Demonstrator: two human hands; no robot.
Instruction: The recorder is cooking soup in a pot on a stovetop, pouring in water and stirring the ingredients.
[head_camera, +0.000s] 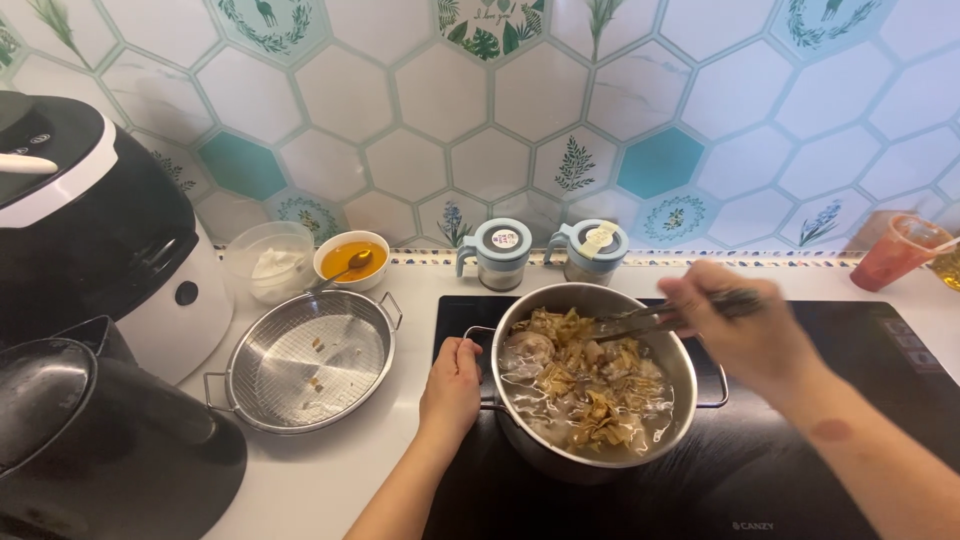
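A steel pot (594, 385) full of broth and pale, folded pieces of food is seen standing on a black cooktop (850, 440) set into the white tabletop (330, 470). The pot's near-side handle is gripped by the left hand (452, 385), whose fingers (462, 350) are closed around it just beside the rim. A blurred utensil (660, 315), seemingly chopsticks or tongs, is held by the right hand (740, 325) above the far side of the pot, the fingers being closed around its upper end while its tip reaches down into the food. To the left of the pot, apart from it, a round metal strainer tray (310, 360) with a few crumbs is placed on the tabletop. Behind the tray, a small bowl of orange sauce (351, 258) with a spoon and a clear container (272, 262) are set by the tiled wall. Two lidded jars (545, 250) are lined up behind the pot.
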